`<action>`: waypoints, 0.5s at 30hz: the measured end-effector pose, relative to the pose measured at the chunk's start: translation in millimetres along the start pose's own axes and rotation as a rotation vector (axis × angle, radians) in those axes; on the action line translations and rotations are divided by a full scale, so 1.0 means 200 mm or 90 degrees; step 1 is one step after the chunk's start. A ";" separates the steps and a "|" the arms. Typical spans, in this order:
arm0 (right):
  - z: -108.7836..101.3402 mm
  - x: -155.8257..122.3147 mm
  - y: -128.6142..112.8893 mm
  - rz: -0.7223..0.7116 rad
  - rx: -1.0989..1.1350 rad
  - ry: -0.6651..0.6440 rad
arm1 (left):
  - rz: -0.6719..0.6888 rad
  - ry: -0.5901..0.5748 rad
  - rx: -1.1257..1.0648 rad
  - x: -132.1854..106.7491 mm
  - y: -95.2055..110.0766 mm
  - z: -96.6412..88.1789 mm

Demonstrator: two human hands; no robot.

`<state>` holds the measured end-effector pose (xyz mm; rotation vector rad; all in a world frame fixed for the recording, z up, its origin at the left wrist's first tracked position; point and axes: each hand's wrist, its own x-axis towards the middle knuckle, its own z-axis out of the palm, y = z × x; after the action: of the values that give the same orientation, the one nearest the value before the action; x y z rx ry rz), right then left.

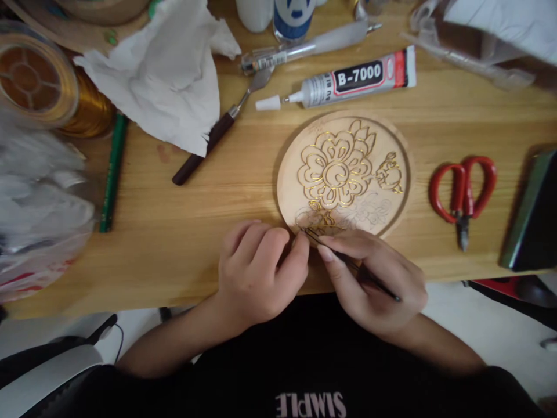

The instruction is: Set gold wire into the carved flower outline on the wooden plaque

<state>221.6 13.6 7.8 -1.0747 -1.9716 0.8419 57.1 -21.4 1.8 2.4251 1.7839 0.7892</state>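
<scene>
Dark slim tweezers (348,259) are held in my right hand (376,278), thumb and forefinger pinching them, their tips pointing left. My left hand (261,270) is closed, thumb against the curled forefinger, right by the tweezer tips. Whatever it pinches is too small and hidden to name. Just beyond both hands lies a round wooden plate (289,174) with a raised rim. A gold wire flower (337,173) and smaller gold wire shapes (390,174) sit on it. Pencil lines (369,210) show on its lower right part, and my fingertips overlap its near edge.
Red-handled cutters (465,197) and a dark box (533,215) lie to the right. Behind the plate are a B-7000 glue tube (359,80) and a craft pen (322,45). Leftward are a palette knife (209,142), crumpled tissue (167,75), green pencil (114,174) and gold wire spool (93,101).
</scene>
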 end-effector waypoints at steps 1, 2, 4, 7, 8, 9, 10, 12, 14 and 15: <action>0.00 0.00 0.00 -0.001 0.001 -0.002 | 0.000 0.001 0.004 0.00 0.00 0.00; 0.00 0.00 0.00 -0.003 0.001 -0.003 | -0.001 0.003 0.008 0.00 0.00 0.00; 0.00 0.00 0.00 -0.013 -0.004 -0.003 | -0.006 0.007 0.015 0.00 0.00 0.00; 0.01 0.00 -0.01 -0.034 -0.022 0.005 | -0.010 0.004 0.017 0.00 0.00 -0.01; 0.01 0.01 -0.01 -0.043 -0.032 0.006 | -0.012 0.002 0.015 0.00 0.00 -0.01; 0.02 0.01 -0.02 -0.050 -0.044 0.005 | -0.015 0.000 0.012 0.00 0.00 -0.01; 0.02 0.01 -0.03 -0.053 -0.059 0.002 | -0.018 -0.002 0.008 0.00 0.00 -0.01; 0.02 0.02 -0.05 -0.044 -0.088 -0.006 | -0.022 -0.007 -0.002 0.00 0.00 -0.01; 0.02 0.02 -0.07 -0.024 -0.108 -0.012 | -0.025 -0.015 -0.014 0.00 0.00 -0.02; 0.02 0.02 -0.08 -0.016 -0.114 -0.010 | -0.026 -0.018 -0.018 0.00 0.00 -0.02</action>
<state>210.4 9.8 19.2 -1.1448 -2.1007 0.6731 55.5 -21.6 4.8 2.3617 1.7948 0.7676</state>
